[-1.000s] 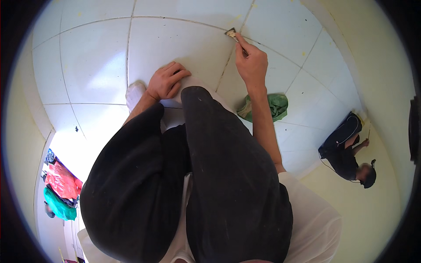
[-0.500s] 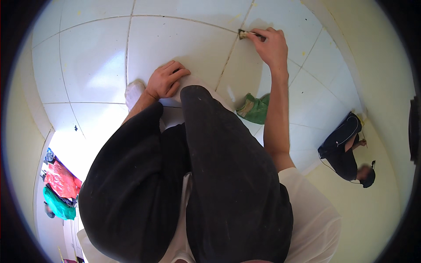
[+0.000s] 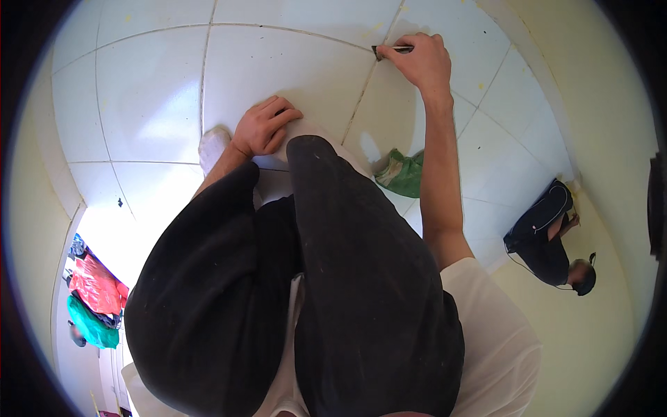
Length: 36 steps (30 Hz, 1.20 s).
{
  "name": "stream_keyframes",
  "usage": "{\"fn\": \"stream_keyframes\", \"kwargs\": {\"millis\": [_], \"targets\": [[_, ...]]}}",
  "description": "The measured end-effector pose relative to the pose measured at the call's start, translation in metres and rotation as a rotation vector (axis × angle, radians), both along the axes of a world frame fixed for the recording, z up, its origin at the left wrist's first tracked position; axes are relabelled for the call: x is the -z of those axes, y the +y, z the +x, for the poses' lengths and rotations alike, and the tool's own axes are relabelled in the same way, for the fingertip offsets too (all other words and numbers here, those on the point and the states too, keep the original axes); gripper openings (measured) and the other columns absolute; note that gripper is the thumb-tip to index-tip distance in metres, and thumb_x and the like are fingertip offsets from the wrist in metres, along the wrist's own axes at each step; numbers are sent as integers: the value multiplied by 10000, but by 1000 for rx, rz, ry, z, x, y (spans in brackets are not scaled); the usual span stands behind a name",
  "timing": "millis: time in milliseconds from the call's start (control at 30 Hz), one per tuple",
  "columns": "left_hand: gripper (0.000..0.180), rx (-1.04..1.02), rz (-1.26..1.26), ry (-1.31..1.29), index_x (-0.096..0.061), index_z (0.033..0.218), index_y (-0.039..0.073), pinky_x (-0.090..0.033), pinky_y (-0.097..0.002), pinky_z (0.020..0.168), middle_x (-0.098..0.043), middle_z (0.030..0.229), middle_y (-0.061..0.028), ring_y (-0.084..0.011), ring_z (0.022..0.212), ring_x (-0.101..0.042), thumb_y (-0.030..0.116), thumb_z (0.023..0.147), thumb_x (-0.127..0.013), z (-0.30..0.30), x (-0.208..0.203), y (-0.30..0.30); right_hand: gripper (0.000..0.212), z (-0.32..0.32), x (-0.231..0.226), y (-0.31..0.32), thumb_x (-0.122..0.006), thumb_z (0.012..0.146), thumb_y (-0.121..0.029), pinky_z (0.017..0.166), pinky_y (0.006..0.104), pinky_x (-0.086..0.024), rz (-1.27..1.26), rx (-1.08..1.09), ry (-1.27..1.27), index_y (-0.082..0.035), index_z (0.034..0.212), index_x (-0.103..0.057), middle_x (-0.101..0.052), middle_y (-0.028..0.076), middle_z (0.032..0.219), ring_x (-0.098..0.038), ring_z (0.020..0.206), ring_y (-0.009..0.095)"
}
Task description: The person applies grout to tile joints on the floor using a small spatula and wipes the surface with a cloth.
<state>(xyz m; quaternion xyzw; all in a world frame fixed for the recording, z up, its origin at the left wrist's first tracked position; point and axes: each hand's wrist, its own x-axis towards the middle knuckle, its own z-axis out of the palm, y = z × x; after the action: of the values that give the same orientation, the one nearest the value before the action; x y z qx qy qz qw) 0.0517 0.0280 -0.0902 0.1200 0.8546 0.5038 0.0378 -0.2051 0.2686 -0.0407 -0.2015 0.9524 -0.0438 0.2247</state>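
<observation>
My right hand (image 3: 422, 61) is closed around a small scraper-like tool (image 3: 401, 48) with a pale handle and a dark flared end. That dark end touches the white floor tiles (image 3: 299, 66) at a grout line, close to where several joints meet. My left hand (image 3: 264, 126) rests low beside my bent knee, its fingers loosely bent and a gap between thumb and forefinger. Nothing shows in it. Its fingertips lie by something white at my right foot, partly hidden by my knee. To its left is my other white-covered foot (image 3: 214, 144).
A crumpled green cloth (image 3: 401, 174) lies on the tiles beside my right forearm. Another person (image 3: 549, 236) in dark clothes sits by the wall at the right. Red and green bundles (image 3: 96, 288) are at the far left. Pale walls (image 3: 597, 90) border the floor.
My right hand has shifted slightly left and away from me, carrying the tool's dark end a little left along the joint. My left hand stays in place.
</observation>
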Motion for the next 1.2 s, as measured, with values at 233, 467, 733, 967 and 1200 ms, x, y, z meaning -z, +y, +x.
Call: {"fn": "stream_keyframes", "kwargs": {"millis": [233,467,733,967,1200], "targets": [[419,3,4,-5,-677,1106,55,-532,-408,806,-609,1010,-111,-326,924,-613,97,699,-590,2,3,0,447,-3,-3,-5,-814,732,-517,856,430,-504,12,43,-19,-105,905,-829,-753,57,837,-596,972,292],[435,2,-2,14,-674,1111,52,-528,-417,801,-603,1004,-115,-334,915,-607,113,688,-590,3,5,0,455,-5,-5,-9,-805,734,-530,771,417,-525,90,-1,46,-112,911,-829,-747,45,814,-615,960,273],[397,5,-6,-3,-674,1094,59,-534,-395,816,-612,1012,-107,-312,930,-615,78,707,-588,1,3,0,444,-4,-6,-14,-792,738,-532,822,417,-505,117,-21,48,-124,911,-833,-739,38,796,-604,960,269],[419,1,10,10,-679,1104,52,-531,-416,793,-612,1000,-114,-331,915,-615,100,699,-583,0,2,1,371,2,-5,-27,-799,743,-472,872,445,-466,99,5,26,-135,896,-833,-755,54,853,-592,1014,284],[392,0,1,4,-672,1090,58,-533,-398,810,-612,1012,-105,-313,925,-615,69,706,-595,0,1,0,363,-1,-10,-24,-800,740,-465,865,442,-463,145,16,38,-134,886,-829,-753,53,848,-594,1016,281]]}}
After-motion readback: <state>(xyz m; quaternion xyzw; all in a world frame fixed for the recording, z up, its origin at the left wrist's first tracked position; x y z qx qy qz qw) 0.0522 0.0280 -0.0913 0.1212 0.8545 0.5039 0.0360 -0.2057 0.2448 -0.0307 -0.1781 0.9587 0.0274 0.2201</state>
